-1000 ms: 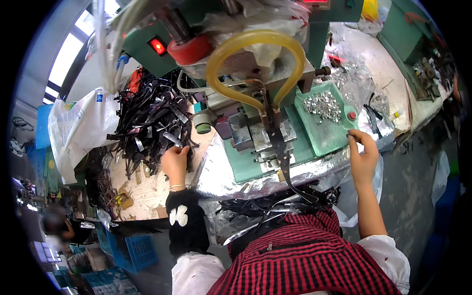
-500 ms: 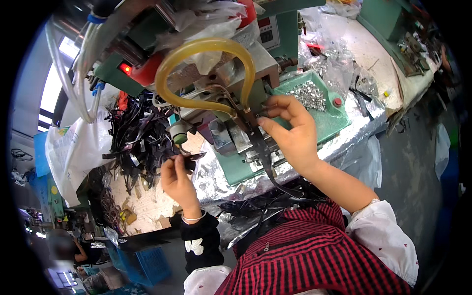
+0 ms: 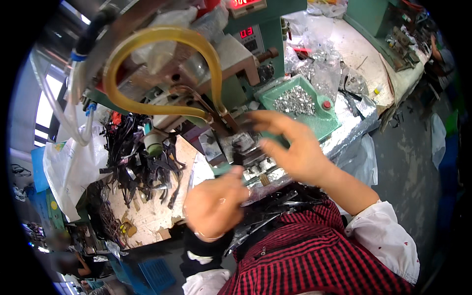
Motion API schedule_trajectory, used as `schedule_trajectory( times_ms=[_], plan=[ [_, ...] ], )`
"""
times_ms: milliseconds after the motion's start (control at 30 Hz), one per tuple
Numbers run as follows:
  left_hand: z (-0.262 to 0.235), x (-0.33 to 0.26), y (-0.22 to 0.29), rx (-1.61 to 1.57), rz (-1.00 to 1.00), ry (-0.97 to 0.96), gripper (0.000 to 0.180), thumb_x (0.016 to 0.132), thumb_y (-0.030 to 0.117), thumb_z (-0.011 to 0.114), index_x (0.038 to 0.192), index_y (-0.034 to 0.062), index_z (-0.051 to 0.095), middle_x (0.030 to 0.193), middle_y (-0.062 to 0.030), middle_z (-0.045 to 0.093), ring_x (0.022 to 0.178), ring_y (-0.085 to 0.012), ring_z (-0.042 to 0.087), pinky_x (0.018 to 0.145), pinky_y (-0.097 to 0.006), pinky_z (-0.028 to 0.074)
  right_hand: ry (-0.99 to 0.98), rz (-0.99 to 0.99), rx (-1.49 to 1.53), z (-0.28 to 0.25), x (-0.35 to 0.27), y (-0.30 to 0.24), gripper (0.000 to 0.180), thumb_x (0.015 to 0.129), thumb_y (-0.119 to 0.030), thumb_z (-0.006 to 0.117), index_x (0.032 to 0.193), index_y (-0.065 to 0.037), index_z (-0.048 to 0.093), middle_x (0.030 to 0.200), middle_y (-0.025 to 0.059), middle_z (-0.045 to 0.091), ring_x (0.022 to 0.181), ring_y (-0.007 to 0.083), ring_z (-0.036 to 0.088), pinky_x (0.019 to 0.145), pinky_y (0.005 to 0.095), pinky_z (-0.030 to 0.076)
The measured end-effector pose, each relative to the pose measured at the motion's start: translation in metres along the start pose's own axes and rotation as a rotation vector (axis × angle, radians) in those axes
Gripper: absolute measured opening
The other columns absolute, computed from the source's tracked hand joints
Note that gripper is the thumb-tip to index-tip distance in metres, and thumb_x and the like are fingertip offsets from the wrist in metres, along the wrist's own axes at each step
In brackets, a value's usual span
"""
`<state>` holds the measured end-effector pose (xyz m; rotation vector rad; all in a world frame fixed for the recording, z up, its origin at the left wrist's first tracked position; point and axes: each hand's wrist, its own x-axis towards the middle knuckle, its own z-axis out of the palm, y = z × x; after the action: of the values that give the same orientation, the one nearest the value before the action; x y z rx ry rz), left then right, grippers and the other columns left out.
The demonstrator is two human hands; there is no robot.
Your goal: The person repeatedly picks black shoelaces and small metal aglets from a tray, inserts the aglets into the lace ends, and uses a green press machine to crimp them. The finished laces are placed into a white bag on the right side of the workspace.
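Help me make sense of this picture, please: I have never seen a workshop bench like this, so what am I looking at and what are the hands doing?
The view comes from a camera worn on a person's head, looking down, so edges bend. The left hand and right hand are the person's own, both at the small metal fixture of a bench machine; motion blur hides whether they grip anything. Above arches a yellow hose, with a red number display behind. Right of it a green tray holds small shiny metal pieces. On the left lies a heap of black straps and a white bag. The red checked shirt belongs to the wearer.
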<state>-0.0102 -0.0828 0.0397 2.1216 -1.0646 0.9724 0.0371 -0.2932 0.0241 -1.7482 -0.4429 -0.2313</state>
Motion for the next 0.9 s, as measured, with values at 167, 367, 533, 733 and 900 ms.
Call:
schedule_trajectory(
  times_ms=[167, 367, 533, 733, 900],
  plan=[
    [0.032, -0.006, -0.005, 0.133, 0.174, -0.047, 0.026, 0.075, 0.005, 0.084, 0.096, 0.0049, 0.07, 0.103, -0.0159, 0.074, 0.057, -0.0169, 0.061, 0.049, -0.027, 0.045, 0.049, 0.101, -0.531, -0.039, -0.024, 0.085, 0.032, 0.086, -0.003, 0.06, 0.116, -0.005, 0.069, 0.11, 0.0159, 0.072, 0.105, 0.035, 0.068, 0.092, 0.0412, 0.053],
    [0.038, -0.012, -0.008, 0.154, 0.19, -0.046, 0.027, 0.074, 0.006, 0.085, 0.096, 0.0061, 0.07, 0.103, -0.0158, 0.074, 0.053, -0.0156, 0.057, 0.046, -0.026, 0.04, 0.462, 0.056, -0.322, -0.067, -0.006, 0.099, 0.029, 0.085, -0.002, 0.061, 0.113, -0.003, 0.069, 0.111, 0.0152, 0.071, 0.104, 0.0334, 0.067, 0.092, 0.0395, 0.051],
    [0.038, -0.008, -0.007, 0.132, 0.163, -0.053, 0.028, 0.071, 0.004, 0.085, 0.095, 0.0039, 0.071, 0.101, -0.0189, 0.074, 0.054, -0.018, 0.058, 0.045, -0.028, 0.041, 0.142, 0.193, -0.63, -0.072, -0.025, 0.093, 0.014, 0.079, -0.008, 0.07, 0.093, -0.006, 0.071, 0.094, 0.0119, 0.067, 0.095, 0.0329, 0.064, 0.085, 0.0408, 0.05],
    [0.033, -0.02, 0.02, 0.042, -0.137, -0.002, 0.033, 0.067, 0.001, 0.083, 0.099, 0.0014, 0.073, 0.107, -0.0183, 0.074, 0.064, -0.0204, 0.066, 0.054, -0.029, 0.051, 0.185, 0.072, -0.86, -0.05, -0.027, 0.111, 0.01, 0.073, -0.009, 0.075, 0.08, -0.006, 0.069, 0.088, 0.0103, 0.063, 0.093, 0.0328, 0.061, 0.084, 0.0435, 0.049],
    [-0.04, -0.041, 0.044, 0.336, -0.174, -0.02, 0.034, 0.07, -0.001, 0.077, 0.103, 0.0015, 0.072, 0.101, -0.0137, 0.072, 0.069, -0.019, 0.062, 0.062, -0.029, 0.048, 0.382, 0.237, -0.457, -0.047, -0.042, 0.114, 0.01, 0.084, -0.006, 0.072, 0.093, -0.003, 0.069, 0.084, 0.0047, 0.07, 0.074, 0.0145, 0.065, 0.071, 0.0298, 0.05]
  ],
)
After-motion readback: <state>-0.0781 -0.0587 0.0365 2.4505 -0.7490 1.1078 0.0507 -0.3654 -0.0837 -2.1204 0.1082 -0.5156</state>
